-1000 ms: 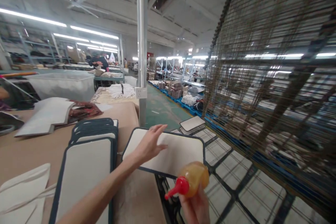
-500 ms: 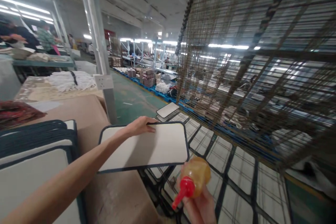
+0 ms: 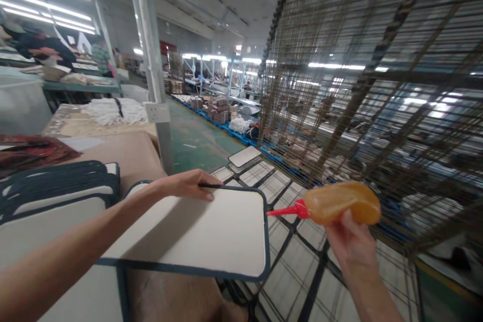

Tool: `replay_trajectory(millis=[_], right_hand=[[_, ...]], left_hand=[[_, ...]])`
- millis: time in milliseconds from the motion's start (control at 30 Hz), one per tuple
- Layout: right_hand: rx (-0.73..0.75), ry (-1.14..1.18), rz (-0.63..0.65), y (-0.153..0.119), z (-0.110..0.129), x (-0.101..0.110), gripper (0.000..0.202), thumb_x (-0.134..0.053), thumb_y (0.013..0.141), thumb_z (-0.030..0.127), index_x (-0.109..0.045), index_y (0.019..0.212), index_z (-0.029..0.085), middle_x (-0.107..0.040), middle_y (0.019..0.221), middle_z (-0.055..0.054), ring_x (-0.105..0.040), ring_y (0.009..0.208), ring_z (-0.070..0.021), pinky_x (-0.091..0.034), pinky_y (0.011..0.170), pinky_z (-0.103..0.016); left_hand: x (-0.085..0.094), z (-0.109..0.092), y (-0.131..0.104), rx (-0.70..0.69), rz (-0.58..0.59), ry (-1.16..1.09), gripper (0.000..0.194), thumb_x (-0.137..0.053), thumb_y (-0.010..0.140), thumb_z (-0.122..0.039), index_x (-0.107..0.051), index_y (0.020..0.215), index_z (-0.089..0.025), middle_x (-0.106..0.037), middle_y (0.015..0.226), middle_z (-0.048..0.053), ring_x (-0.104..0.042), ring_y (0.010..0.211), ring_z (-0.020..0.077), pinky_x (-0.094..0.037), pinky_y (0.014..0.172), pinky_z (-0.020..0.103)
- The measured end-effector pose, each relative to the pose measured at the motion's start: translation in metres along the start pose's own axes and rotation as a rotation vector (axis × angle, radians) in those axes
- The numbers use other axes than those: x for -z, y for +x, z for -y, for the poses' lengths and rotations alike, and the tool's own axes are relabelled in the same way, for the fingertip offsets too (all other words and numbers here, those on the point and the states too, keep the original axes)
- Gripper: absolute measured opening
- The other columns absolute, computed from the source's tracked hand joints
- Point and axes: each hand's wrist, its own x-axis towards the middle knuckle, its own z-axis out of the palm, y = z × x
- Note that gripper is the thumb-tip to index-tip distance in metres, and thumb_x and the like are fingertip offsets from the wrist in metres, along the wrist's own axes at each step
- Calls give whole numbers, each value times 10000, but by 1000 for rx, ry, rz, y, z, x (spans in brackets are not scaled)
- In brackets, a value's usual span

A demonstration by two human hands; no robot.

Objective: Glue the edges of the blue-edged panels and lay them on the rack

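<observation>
A white rectangular panel with rounded corners and a dark blue edge lies tilted across the middle. My left hand grips its far edge, thumb on the white face. In my right hand is a squeeze bottle of amber liquid, lying sideways. Its red nozzle points left, and the tip is at the panel's right edge; whether it touches cannot be told. More blue-edged panels are stacked at the left, partly behind my left forearm.
A brown-covered table carries the stack. Panels lie in rows on a wire rack below right, with tall wire mesh rising behind. A metal post with a socket box stands beyond the table. People work at the far left.
The bottle has swung from pointing down toward me to lying sideways, its nozzle now at the panel's right edge. The panel has come nearer, with my left hand still on it.
</observation>
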Motion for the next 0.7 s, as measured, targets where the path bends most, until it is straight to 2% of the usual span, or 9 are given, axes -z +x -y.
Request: replay_trajectory(millis=[100,200,300,433,700], right_hand=[[-3,-33,108,2,2,2,604,-861,457,311,-656,1024,265,-666,1103,-70,-577,1070,-325,-270,1034,-636],[19,-54,160,5,1,5,626,-853,472,282,-641,1061,268,-647,1144,-71,-565,1088,-330,-255,1037,-644],[48,-69,182,10,0,6,638,-850,471,283,-635,1072,267,-636,1163,-64,-535,1129,-332,-199,1063,-637],[33,-84,208,13,1,6,662,-854,459,318,-630,1079,272,-639,1154,-67,-527,1134,-344,-190,1056,-651],[-34,-108,243,3,1,7,673,-840,478,346,-621,1109,263,-672,1061,-93,-550,1110,-343,-308,1008,-626]], left_hand=[[-2,-9,-5,17,-17,-42,355,-708,702,-299,-721,1030,-164,-694,806,-14,-570,674,149,-391,569,149],[-5,-14,-9,40,-50,-126,381,-754,650,-305,-736,1002,-162,-714,877,18,-614,735,201,-442,628,191],[-8,-17,-13,69,-43,-184,368,-746,660,-304,-739,996,-155,-722,899,41,-634,775,228,-463,667,219],[-13,-21,-17,118,-21,-197,363,-698,718,-287,-716,1054,-151,-718,916,45,-629,816,227,-460,692,218],[-14,-25,-24,151,-46,-264,356,-756,654,-292,-739,976,-141,-720,877,51,-628,819,240,-473,707,230]])
